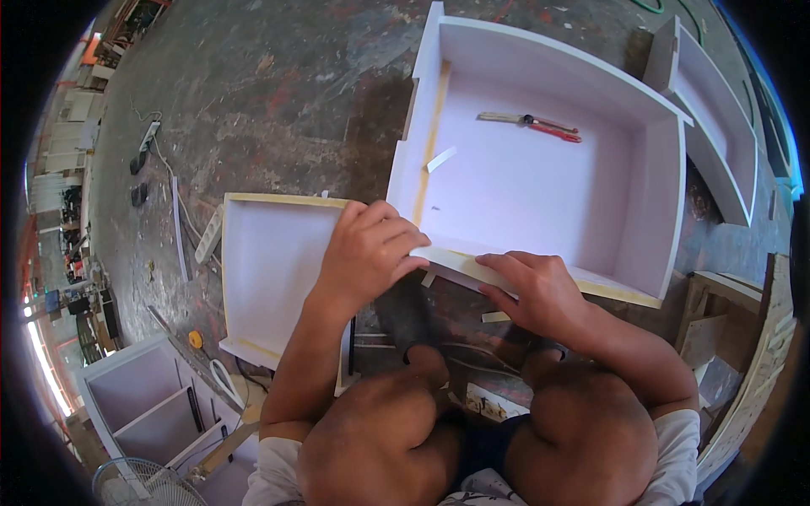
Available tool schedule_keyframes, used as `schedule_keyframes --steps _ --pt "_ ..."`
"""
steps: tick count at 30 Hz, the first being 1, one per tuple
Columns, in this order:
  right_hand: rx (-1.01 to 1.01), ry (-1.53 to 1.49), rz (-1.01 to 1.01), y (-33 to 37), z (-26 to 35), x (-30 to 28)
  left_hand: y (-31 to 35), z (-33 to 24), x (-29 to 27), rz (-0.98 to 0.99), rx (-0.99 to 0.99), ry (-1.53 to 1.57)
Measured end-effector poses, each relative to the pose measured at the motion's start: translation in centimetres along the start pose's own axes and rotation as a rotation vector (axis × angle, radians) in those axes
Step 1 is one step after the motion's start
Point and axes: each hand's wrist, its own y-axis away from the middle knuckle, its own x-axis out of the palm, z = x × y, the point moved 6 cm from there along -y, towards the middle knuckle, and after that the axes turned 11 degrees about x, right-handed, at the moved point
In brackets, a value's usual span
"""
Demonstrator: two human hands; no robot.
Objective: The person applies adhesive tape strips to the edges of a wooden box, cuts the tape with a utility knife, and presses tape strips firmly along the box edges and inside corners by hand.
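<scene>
In front of me lies a large white drawer box, with yellowish glue along part of its near edge. A narrow white edging strip runs along the left part of that edge. My left hand pinches the strip's left end at the near left corner. Farther right, my right hand is closed on the strip and the edge, thumb below and fingers on top. A utility knife with a red handle lies inside the box, near a small white offcut.
A smaller white drawer sits at left, beside a power strip. Another white box stands far right. At lower left are a white cabinet, a fan and a yellow tape measure. A wooden frame stands at right.
</scene>
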Motion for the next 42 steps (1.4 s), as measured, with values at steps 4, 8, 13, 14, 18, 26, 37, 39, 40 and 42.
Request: schedule_keyframes --steps 4,8,13,14,18,26,37,39,40,42 --pt "0.006 -0.001 -0.039 -1.1 0.4 0.4 1.4 1.5 0.5 0.003 -0.066 -0.026" --pt "0.035 0.004 0.0 -1.7 0.2 1.2 2.0 1.8 0.3 0.023 -0.091 -0.015" --pt "0.02 -0.011 -0.008 -2.0 0.4 1.6 2.7 1.9 0.5 0.027 -0.126 -0.019" --pt "0.02 -0.011 -0.022 -2.0 0.4 1.5 2.6 1.9 0.6 0.033 -0.135 -0.021" --pt "0.025 -0.03 -0.014 -2.1 0.4 1.5 2.6 1.8 0.5 0.041 -0.155 -0.012" --pt "0.068 0.077 0.007 -1.6 -1.0 2.3 2.7 1.6 0.7 0.064 -0.164 -0.025" --pt "0.101 0.146 -0.053 -1.5 -1.2 2.4 2.5 1.2 1.0 0.039 -0.194 -0.013" --pt "0.102 0.154 -0.06 -1.5 -1.3 2.3 2.5 1.1 1.0 0.034 -0.193 -0.02" --pt "0.101 0.154 -0.062 -1.6 -1.3 2.3 2.5 1.0 1.0 0.034 -0.201 -0.021" --pt "0.101 0.154 -0.064 -1.6 -1.3 2.3 2.4 1.0 1.0 0.033 -0.207 -0.021"
